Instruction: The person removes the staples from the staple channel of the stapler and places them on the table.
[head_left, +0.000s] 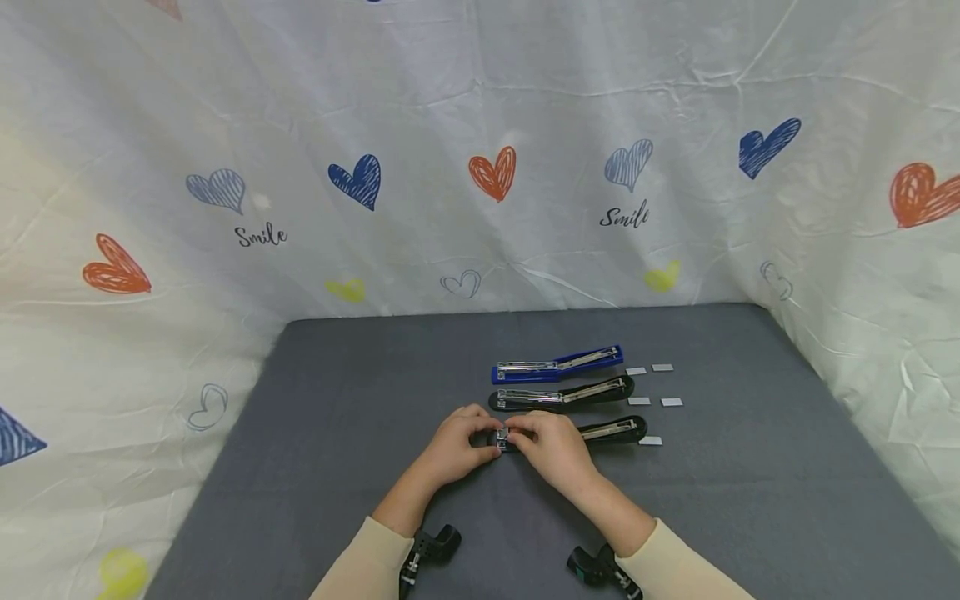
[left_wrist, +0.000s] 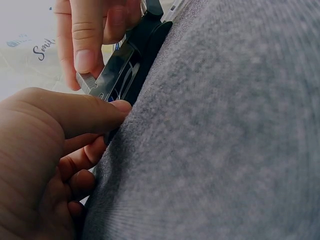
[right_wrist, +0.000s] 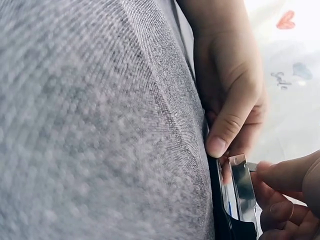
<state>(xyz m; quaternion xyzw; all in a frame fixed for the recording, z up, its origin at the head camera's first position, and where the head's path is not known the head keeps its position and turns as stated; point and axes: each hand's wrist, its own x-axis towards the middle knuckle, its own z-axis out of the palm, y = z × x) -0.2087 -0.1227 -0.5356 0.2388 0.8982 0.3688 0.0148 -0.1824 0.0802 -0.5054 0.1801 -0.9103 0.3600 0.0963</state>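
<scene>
The nearest of three opened staplers, a black one (head_left: 617, 430), lies on the grey table between both hands. My left hand (head_left: 456, 447) grips its front end, thumb on the near side and fingers on the far side. In the right wrist view the metal staple magazine (right_wrist: 245, 187) stands raised off the black base (right_wrist: 216, 195). My right hand (head_left: 551, 450) pinches a short strip of staples (left_wrist: 86, 81) between thumb and finger, right at the magazine's front end. The right hand's other fingers are partly hidden behind the stapler in the left wrist view.
Behind the near stapler lie another opened black stapler (head_left: 562, 395) and a blue one (head_left: 557, 365). Several small white strips, like this one (head_left: 651, 441), lie by the staplers' right ends. A white curtain (head_left: 420, 233) with printed hearts hangs behind the grey cloth-covered table (head_left: 360, 375).
</scene>
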